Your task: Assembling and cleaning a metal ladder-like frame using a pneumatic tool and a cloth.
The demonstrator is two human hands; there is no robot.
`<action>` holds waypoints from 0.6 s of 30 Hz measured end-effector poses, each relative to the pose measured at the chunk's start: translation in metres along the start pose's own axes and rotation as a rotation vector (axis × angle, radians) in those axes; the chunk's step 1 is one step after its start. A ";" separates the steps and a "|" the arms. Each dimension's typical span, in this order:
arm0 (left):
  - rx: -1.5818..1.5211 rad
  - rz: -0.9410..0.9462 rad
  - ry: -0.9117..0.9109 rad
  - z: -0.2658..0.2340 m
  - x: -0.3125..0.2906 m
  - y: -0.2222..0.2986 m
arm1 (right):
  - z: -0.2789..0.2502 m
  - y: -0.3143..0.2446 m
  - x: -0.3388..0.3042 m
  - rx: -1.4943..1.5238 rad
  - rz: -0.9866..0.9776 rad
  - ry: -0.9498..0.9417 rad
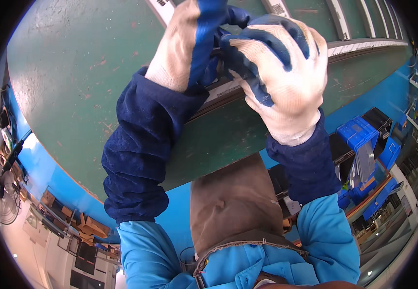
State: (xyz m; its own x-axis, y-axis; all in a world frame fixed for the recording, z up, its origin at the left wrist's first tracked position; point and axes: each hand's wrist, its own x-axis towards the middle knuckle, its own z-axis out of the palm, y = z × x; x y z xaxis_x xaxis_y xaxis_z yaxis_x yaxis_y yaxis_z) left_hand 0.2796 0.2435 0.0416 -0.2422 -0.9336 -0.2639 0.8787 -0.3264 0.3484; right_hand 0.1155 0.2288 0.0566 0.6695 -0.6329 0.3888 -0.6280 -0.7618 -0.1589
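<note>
Toward the upper edge of the view, a ladder-like frame [368, 46] is lying on a green table [69, 86], its long near rail running slantwise beneath the hands and its row of crossbars reaching away from the person. The bars are looking like thin metal with a pale finish, so the frame is probably behaving as something stiff and fairly light, awkward more for its length than its weight. Its smooth faces are likely being a little slippery, and the finish could be scratching easily. Taking hold of the long rail at two spread places, close to where crossbars are meeting it, is seeming steadier than gripping one end.

Over that rail, the left hand [182, 45] is standing edge-on, its fingers partly running out of view. Beside it, the right hand [286, 67] is curling its coated fingers inward, half closed, toward the left. Both are wearing white and blue gloves; whatever is sitting between them is hidden, so I cannot tell whether either is gripping anything.

Farther out, dark sleeve covers [139, 149] are wrapping the forearms, and a brown apron [233, 202] is hanging below the table's edge. Blue bins [358, 132] are standing at right, while a fan [7, 197] and cardboard boxes [93, 226] are showing at left.
</note>
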 end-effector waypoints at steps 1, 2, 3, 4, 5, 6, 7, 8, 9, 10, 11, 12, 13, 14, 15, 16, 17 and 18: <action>0.083 0.018 0.026 0.000 -0.006 0.003 | -0.001 -0.005 0.001 0.041 -0.007 0.038; 0.166 0.033 0.050 0.002 -0.011 0.008 | -0.001 -0.010 -0.001 0.082 -0.012 0.077; 0.313 0.036 0.070 0.001 -0.013 0.014 | -0.002 -0.013 -0.005 0.065 -0.039 0.111; 0.317 0.024 0.066 0.003 -0.018 0.014 | 0.017 -0.007 -0.003 0.075 -0.141 0.360; 0.342 0.010 0.136 0.007 -0.023 0.012 | 0.020 -0.015 -0.009 0.107 -0.042 0.394; 0.365 -0.005 0.200 0.009 -0.025 0.010 | 0.022 -0.019 -0.013 0.133 0.058 0.427; 0.645 -0.027 0.204 0.010 -0.026 0.009 | 0.022 -0.020 -0.019 0.069 0.070 0.376; 0.926 -0.046 0.200 0.010 -0.026 0.008 | 0.026 -0.022 -0.023 0.054 0.083 0.378; 0.617 -0.014 0.396 0.004 -0.023 -0.004 | 0.031 -0.023 -0.026 0.046 0.104 0.423; 0.751 -0.011 0.166 -0.009 -0.029 -0.003 | 0.033 -0.028 -0.026 0.039 0.129 0.467; 0.710 -0.048 0.054 -0.019 -0.031 0.004 | 0.019 -0.033 -0.029 0.098 0.155 0.351; 0.664 -0.086 -0.055 -0.017 -0.032 0.008 | 0.017 -0.035 -0.030 0.091 0.168 0.353; 0.620 -0.023 0.090 -0.012 -0.031 0.002 | 0.016 -0.036 -0.031 0.122 0.118 0.416; 0.576 0.041 0.237 -0.006 -0.028 -0.004 | 0.016 -0.038 -0.032 0.154 0.067 0.478; 0.633 -0.025 0.387 0.004 -0.026 -0.003 | 0.019 -0.044 -0.035 0.217 0.218 0.584; 0.799 0.031 0.282 -0.019 -0.023 -0.004 | 0.022 -0.051 -0.041 0.207 0.227 0.585; 0.673 0.000 0.237 -0.024 -0.025 0.000 | 0.024 -0.057 -0.047 0.485 0.418 0.615; 0.549 -0.030 0.197 -0.021 -0.029 0.004 | 0.024 -0.062 -0.052 0.769 0.606 0.639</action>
State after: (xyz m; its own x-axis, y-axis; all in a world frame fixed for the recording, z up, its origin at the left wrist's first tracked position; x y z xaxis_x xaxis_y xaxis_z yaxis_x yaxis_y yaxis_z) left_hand 0.2988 0.2719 0.0317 -0.1368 -0.8948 -0.4249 0.5178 -0.4303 0.7394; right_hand 0.1295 0.3060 0.0240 -0.1163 -0.9039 0.4116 -0.2237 -0.3800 -0.8975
